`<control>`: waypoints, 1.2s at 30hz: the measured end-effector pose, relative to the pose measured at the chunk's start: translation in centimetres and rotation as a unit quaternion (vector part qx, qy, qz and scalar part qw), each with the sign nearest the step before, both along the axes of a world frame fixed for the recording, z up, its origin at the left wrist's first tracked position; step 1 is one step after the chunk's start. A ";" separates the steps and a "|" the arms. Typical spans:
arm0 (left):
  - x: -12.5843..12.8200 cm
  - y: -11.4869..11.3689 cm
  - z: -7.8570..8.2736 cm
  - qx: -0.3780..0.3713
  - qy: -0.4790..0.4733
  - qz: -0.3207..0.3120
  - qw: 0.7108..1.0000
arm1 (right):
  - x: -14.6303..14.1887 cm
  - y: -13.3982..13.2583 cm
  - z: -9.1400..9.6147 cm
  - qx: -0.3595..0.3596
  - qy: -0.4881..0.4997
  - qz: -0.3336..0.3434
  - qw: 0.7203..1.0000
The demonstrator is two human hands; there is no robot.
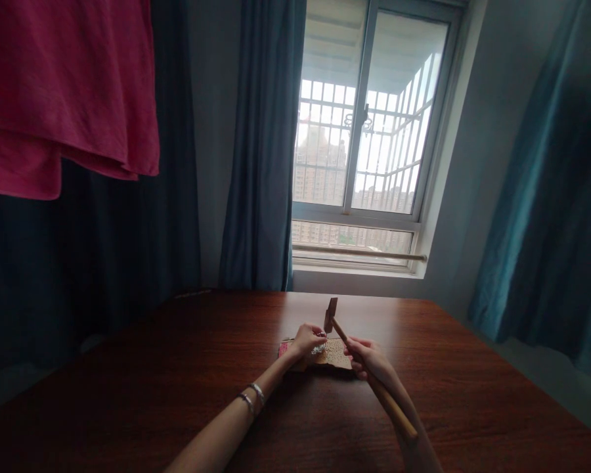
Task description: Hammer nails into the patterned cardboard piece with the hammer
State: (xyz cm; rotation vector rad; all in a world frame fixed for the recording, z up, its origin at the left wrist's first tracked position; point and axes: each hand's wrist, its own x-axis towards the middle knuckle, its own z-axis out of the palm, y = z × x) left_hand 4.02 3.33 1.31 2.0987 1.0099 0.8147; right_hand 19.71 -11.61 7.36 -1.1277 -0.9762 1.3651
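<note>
Head view: pinched fingertips sit right beside a hammer head

Read the clock face as laid on the speckled sheet (338, 353), flat on the brown table (187, 384), with twelve towards the window (359, 210). Starting at the left, two bracelets (252, 397) circle the wrist at eight o'clock; they look loose enough to knock the tabletop if that arm drops. The left hand (306, 339) rests over the sheet's upper left, towards ten. Its fingers are pinched on a small shiny thing (322, 335), too small and dim here to identify. A slack pinch might let that piece tip or skid away.

The hammer (331, 316) has its head raised at one o'clock, just beyond those fingertips. That is the main hazard: a blow landing slightly towards nine would catch finger or thumb. A hard, off-centre hit could also slide the sheet across the smooth tabletop, or miss it and dent the wood.

The right hand (373, 361), at three o'clock, has its fingers wrapped round the handle, well up towards the head. The long butt sticks out at four, under the forearm, where it could bump the arm and twist the swing.
</note>
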 end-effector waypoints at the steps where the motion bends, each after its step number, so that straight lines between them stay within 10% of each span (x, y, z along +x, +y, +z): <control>1: 0.0 0.0 0.0 0.002 0.004 0.000 1.000 | 0.0 0.0 0.0 -0.001 -0.002 0.002 1.000; 20: -0.7 -1.8 2.7 -0.060 -0.001 -0.015 0.998 | 0.1 -0.2 0.5 -0.018 0.013 -0.008 1.000; 36: -0.4 0.3 0.3 -0.050 -0.009 -0.023 0.998 | 0.1 0.0 0.2 -0.025 0.017 -0.008 1.000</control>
